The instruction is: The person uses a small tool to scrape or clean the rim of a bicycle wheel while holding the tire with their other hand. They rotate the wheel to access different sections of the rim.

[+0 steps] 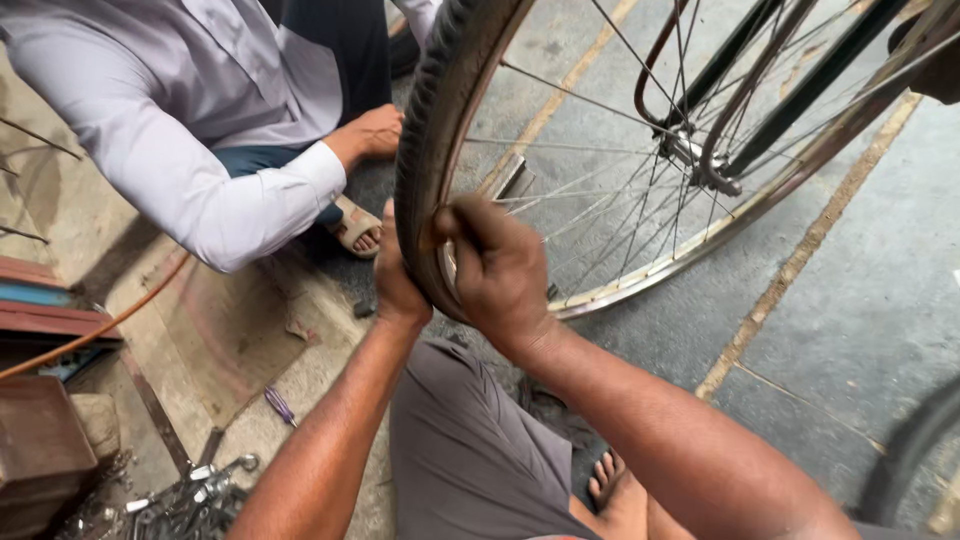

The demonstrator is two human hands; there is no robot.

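Below, head view:
- Right hand (pixel 500 270) curls over the tyre (pixel 425 150), fingers pressed together on the tread and thumb at the rim (pixel 700 235) edge.
- Left hand (pixel 397 280) cups the tyre's outer face from behind; its fingers are hidden, so its closure cannot be told.
- Tyre arcs up and away from both hands; the right hand sits nearer the spokes (pixel 600 190).
- Nearby: a co-worker's hand (pixel 372 132) rests beside the tyre; loose tools (pixel 190 500) lie on the floor (pixel 860 300), lower left.

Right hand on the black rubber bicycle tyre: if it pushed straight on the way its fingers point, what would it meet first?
The right hand already presses the black rubber bicycle tyre; beyond it, probably the left hand, though depth is unclear.
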